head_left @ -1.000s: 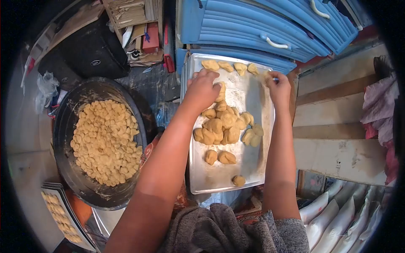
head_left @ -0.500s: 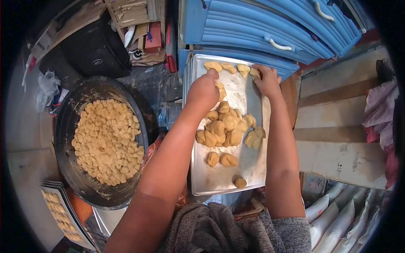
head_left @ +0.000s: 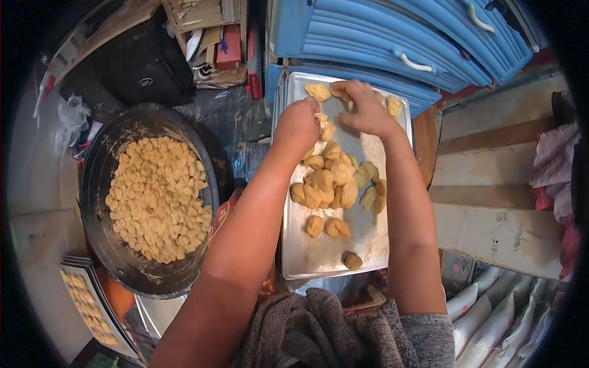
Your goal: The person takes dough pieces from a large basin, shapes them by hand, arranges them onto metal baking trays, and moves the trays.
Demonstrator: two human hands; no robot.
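A metal baking tray (head_left: 307,260) lies in front of me with lumps of yellowish dough on it. My left hand (head_left: 297,126) is closed at the tray's left side, with dough pieces (head_left: 327,130) showing by its fingers. Over the far row, my right hand (head_left: 366,111) curves with thumb and fingers apart; what lies beneath it is partly hidden. One dough piece (head_left: 318,92) sits at the far left of the tray, another dough piece (head_left: 394,105) at the far right corner. A heap of dough lumps (head_left: 331,178) fills the middle, with a few single lumps nearer me.
To the left stands a big black tub (head_left: 92,208) full of small dough pieces (head_left: 156,199). Stacked trays (head_left: 92,310) with shaped dough are at lower left. Blue drawers (head_left: 380,37) border the tray's far end. Wooden slats (head_left: 491,196) and white packages (head_left: 485,313) are on the right.
My right hand has moved left from the far right corner, and a dough piece now lies alone there. The left hand stays nearly in place. The view has shifted slightly.
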